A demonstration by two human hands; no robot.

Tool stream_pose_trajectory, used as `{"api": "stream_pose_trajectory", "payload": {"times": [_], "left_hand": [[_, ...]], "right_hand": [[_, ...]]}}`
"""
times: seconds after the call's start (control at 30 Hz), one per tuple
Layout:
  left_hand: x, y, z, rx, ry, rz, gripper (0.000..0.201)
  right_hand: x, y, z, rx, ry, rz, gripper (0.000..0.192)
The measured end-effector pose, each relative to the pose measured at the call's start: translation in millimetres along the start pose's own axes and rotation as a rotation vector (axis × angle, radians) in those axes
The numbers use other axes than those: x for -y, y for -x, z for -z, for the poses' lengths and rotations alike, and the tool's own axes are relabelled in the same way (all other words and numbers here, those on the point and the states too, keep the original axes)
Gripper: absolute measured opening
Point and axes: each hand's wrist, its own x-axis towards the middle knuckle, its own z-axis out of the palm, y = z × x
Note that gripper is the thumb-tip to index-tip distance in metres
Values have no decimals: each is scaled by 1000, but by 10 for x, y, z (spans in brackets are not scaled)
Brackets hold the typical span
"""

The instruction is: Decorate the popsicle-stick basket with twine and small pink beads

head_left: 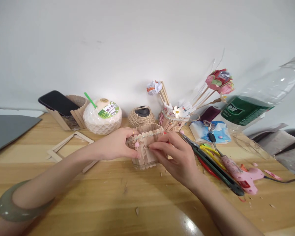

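A small box made of upright popsicle sticks [144, 156] stands on the wooden table [108, 193], trimmed with a bead string along its rim and a pink bead on its front. My left hand [118, 143] grips the box's left side. My right hand [177, 154] pinches something tiny against the front of the box with thumb and forefinger; what it is cannot be made out. A jade bangle [12, 206] sits on my left forearm.
Behind the box are a twine ball [141, 116], a coconut drink with a green straw [102, 116], a stick phone stand holding a phone [59, 102], and a decorated stick pot with paper flowers [172, 120]. A stick frame [64, 144] lies left. Scissors [212, 164], a pink glue gun [243, 175] and a plastic bottle [258, 98] lie right.
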Motion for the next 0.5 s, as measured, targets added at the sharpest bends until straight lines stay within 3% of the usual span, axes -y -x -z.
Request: {"api": "stream_pose_trajectory", "payload": {"times": [0.5], "left_hand": [[9,-3,-9,9,13,-26,15]], "right_hand": [[-2,-23,-25,0,-15,-17,9]]}}
